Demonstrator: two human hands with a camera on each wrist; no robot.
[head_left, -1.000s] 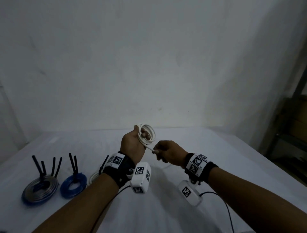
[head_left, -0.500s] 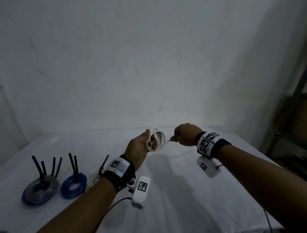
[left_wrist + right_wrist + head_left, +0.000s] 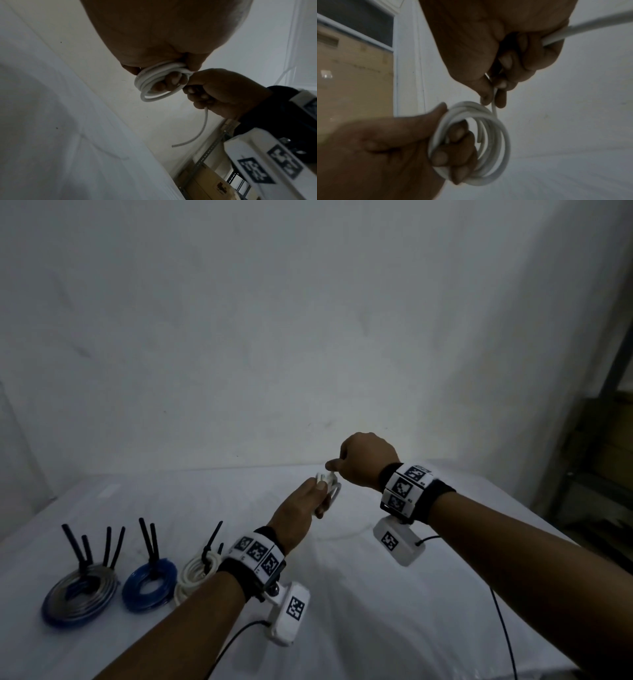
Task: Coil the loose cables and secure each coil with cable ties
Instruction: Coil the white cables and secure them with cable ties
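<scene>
A small white cable coil (image 3: 329, 485) is held up above the white table (image 3: 376, 628). My left hand (image 3: 313, 495) grips it, thumb on the outside and fingers through the loops (image 3: 488, 142). My right hand (image 3: 342, 465) sits just above and right of the coil. Its thumb and forefinger pinch the same cable where it leaves the coil (image 3: 494, 106). The cable runs on through the right fist (image 3: 223, 92), and a short loose tail (image 3: 197, 135) hangs below it.
Three tied coils lie at the table's left: a grey-and-blue coil (image 3: 80, 597), a blue coil (image 3: 149, 583) and a white coil (image 3: 195, 573), each with black cable ties (image 3: 113, 546) sticking up. A metal shelf with cardboard boxes (image 3: 609, 474) stands at the right.
My right hand has swung from below the coil up and round to its far right side, carrying the cable with it. The left hand and coil have shifted right and farther away.
</scene>
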